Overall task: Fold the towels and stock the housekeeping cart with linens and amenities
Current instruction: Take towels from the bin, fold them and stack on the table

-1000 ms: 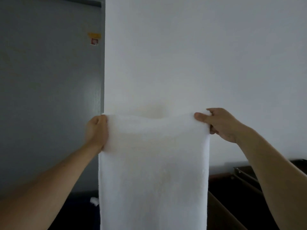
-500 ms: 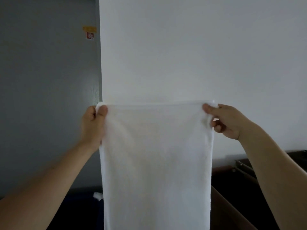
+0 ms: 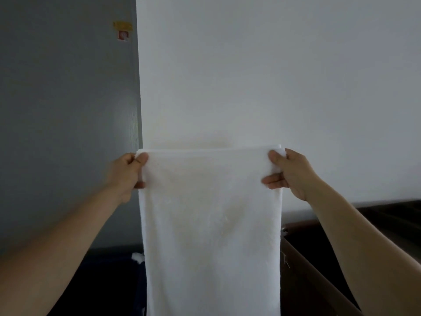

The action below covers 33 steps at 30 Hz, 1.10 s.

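A white towel hangs straight down in front of me, stretched flat between both hands at chest height. Its top edge looks doubled over. My left hand pinches the upper left corner with thumb over the front. My right hand pinches the upper right corner, thumb and a lower finger on the front face. The towel's bottom runs out of the frame.
A white wall stands right behind the towel, with a grey door or panel to the left bearing a small yellow and red sticker. A dark brown cart or counter edge is low at right. A bit of white cloth shows low left.
The sagging top edge has been pulled taut and level. Both hands shifted their grip slightly, and the right hand now has a lower finger on the towel's front.
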{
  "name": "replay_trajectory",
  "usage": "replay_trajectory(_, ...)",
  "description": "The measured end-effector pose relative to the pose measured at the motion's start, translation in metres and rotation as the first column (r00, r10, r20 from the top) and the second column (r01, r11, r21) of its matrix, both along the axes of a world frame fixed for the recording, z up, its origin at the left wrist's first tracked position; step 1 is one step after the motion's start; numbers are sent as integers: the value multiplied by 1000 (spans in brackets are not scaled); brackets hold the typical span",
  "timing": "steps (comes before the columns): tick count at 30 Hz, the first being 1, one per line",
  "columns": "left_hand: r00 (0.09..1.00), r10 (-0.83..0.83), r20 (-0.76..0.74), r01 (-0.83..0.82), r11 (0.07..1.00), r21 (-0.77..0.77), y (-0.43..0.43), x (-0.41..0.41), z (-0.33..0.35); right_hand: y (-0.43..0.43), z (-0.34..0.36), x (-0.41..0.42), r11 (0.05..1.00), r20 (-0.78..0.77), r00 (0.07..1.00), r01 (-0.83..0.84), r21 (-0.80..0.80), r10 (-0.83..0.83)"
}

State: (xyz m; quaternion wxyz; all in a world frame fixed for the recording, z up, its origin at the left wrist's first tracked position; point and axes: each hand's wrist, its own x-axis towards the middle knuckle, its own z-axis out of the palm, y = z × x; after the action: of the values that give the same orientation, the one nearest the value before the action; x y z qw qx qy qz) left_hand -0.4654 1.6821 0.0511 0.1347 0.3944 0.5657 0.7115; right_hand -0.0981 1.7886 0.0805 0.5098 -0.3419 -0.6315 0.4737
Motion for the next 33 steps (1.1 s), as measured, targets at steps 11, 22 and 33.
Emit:
replay_trajectory(11,961,242,-135,-218,961,173,33,15,75,39,55,-16,964,-154,986,97,249,-60)
replay_trajectory(22,974,208,-92,-162,919,360,-32,49,84,13,43,10,909,-208,974,5,416,90)
replay_trajectory(33,975,181,-132,-163,978,131,-177,94,-24,-116,-43,66,982,-43,999,16,187,-8)
